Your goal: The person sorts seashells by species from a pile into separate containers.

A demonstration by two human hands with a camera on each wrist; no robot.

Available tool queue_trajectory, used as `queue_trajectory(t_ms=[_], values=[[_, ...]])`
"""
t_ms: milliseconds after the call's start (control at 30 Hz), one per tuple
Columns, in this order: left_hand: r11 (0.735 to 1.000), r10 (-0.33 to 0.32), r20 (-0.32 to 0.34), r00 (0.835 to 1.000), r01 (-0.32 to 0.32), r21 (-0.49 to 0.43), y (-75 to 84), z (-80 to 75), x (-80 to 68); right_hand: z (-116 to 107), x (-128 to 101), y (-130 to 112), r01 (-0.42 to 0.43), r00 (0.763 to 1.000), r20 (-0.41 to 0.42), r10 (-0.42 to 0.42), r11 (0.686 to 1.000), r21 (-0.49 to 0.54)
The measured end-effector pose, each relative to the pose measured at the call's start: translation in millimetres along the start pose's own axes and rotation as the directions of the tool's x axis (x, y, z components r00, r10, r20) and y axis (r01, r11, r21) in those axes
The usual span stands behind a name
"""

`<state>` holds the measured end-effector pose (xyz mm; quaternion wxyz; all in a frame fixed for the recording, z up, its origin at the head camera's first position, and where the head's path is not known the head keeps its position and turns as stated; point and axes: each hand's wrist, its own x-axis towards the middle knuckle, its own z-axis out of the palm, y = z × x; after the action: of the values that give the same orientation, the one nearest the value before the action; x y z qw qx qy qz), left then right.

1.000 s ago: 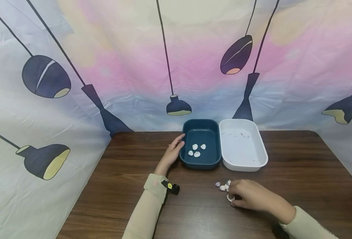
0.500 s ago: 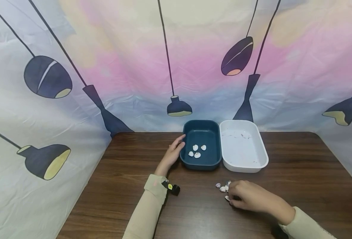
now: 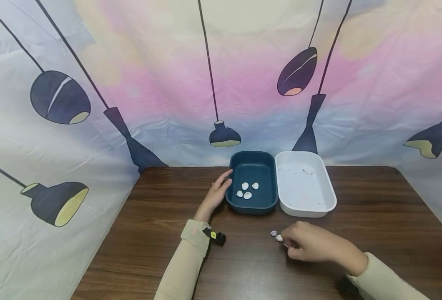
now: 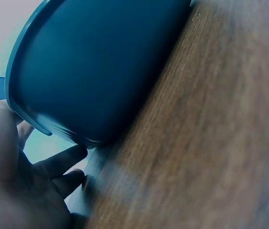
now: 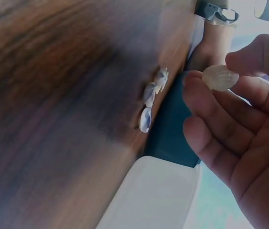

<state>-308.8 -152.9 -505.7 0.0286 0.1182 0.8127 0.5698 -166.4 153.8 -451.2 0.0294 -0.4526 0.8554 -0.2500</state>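
A dark blue tray (image 3: 232, 202) (image 4: 101, 62) at the back of the brown table (image 3: 161, 233) holds several small white shells (image 3: 246, 189). My left hand (image 3: 221, 185) (image 4: 34, 176) rests with relaxed fingers against the tray's left wall. In front of the trays, my right hand (image 3: 294, 241) (image 5: 234, 109) hovers just over the tabletop and pinches one pale shell (image 5: 219, 77) at its fingertips. A few more shells (image 3: 276, 236) (image 5: 151, 98) lie on the wood just left of that hand.
A white tray (image 3: 330, 204) (image 5: 149, 195) stands beside the blue one on its right, holding only faint specks. A small black clip (image 3: 218, 237) sits at my left wrist. A printed cloth backdrop (image 3: 93, 104) closes off the table's back and left.
My right hand has risen a little off the table with a shell in its fingertips; the shell that lay under it is gone from the wood. The left hand has not moved.
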Motion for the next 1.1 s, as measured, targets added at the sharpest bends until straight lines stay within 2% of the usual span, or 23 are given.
queue_trajectory(t_ms=[200,333,600,1100], values=[[1.0,0.003,-0.003,1.0,-0.003,0.001,0.0,0.1,-0.3,-7.5,7.5,-2.1,0.055,0.998,-0.016,-0.056,0.998,-0.013],[1.0,-0.005,-0.005,1.0,0.005,0.003,-0.5,0.2,-0.9,-13.1,13.2,-2.7,0.041,0.999,0.027,-0.041,0.999,-0.001],[1.0,0.008,-0.007,1.0,-0.008,-0.003,0.6,-0.6,-0.2,-28.3,26.3,-3.8,0.032,0.995,0.1,-0.024,0.996,-0.079],[1.0,-0.007,0.016,1.0,0.007,-0.001,2.5,-1.1,-0.6,-47.2,47.0,-3.0,0.051,0.993,0.115,-0.036,0.99,-0.131]])
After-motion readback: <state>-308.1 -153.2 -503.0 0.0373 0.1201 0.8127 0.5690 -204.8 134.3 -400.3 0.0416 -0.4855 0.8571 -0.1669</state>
